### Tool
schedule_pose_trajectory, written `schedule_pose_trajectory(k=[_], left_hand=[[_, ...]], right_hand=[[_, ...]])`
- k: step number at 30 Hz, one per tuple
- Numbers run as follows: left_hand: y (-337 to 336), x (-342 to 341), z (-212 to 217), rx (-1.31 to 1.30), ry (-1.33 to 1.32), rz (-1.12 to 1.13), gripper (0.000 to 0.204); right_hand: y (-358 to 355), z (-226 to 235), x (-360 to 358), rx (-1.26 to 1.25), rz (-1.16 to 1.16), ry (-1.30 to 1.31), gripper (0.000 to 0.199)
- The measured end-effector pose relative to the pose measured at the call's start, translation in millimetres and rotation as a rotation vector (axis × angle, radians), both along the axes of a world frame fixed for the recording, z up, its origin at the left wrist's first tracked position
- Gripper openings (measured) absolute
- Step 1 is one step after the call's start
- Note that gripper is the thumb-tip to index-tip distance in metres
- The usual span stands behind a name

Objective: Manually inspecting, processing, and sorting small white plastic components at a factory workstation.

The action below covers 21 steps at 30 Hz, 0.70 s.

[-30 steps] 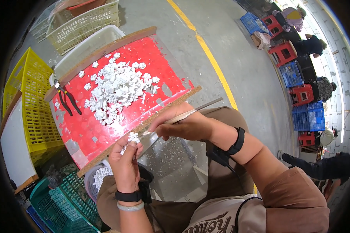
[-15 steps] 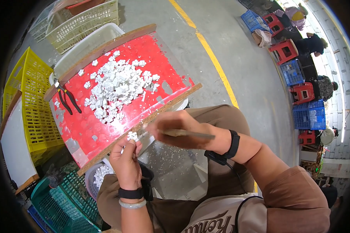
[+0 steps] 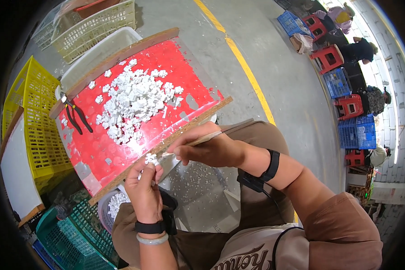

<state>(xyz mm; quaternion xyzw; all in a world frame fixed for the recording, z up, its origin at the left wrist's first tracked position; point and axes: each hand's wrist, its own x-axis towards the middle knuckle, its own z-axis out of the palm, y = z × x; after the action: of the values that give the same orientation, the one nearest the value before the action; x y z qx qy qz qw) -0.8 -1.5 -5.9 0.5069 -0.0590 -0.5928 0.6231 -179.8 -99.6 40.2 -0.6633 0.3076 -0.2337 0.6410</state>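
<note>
Left hand (image 3: pixel 143 179): pinches a small white piece (image 3: pixel 151 158) between thumb and fingers, at the near edge of the red surface (image 3: pixel 184 67).
Right hand (image 3: pixel 206 146): grips a slender tool (image 3: pixel 205 138) like a pen, tip near the piece.
White pile (image 3: pixel 137 99): lies on the surface.
Pliers (image 3: pixel 80 118): rest left of the pile.

Red board (image 3: pixel 191 74) clear beside white pile (image 3: pixel 135 101)

Between five and six o'clock, dark script lettering (image 3: pixel 244 260) slants across the person's cream shirt (image 3: pixel 266 247), partly cut off.
</note>
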Motion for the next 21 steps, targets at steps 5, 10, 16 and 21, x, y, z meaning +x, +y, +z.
schedule_pose_trajectory(k=[5, 10, 16, 21], left_hand=[[-2, -1, 2, 0.004, -0.004, -0.010, 0.012], [0, 4, 8, 0.023, 0.040, -0.024, 0.020], [2, 5, 4, -0.073, 0.389, -0.055, 0.036], [7, 9, -1, -0.190, 0.621, -0.141, 0.020]], right_hand=[[-3, 0, 1, -0.340, -0.022, 0.015, 0.015], [-18, -16, -4, -0.764, -0.041, 0.143, 0.005], [-28, -42, 11, -0.139, -0.091, 0.269, 0.025], [-42, -58, 51, -0.137, -0.092, 0.449, 0.021]])
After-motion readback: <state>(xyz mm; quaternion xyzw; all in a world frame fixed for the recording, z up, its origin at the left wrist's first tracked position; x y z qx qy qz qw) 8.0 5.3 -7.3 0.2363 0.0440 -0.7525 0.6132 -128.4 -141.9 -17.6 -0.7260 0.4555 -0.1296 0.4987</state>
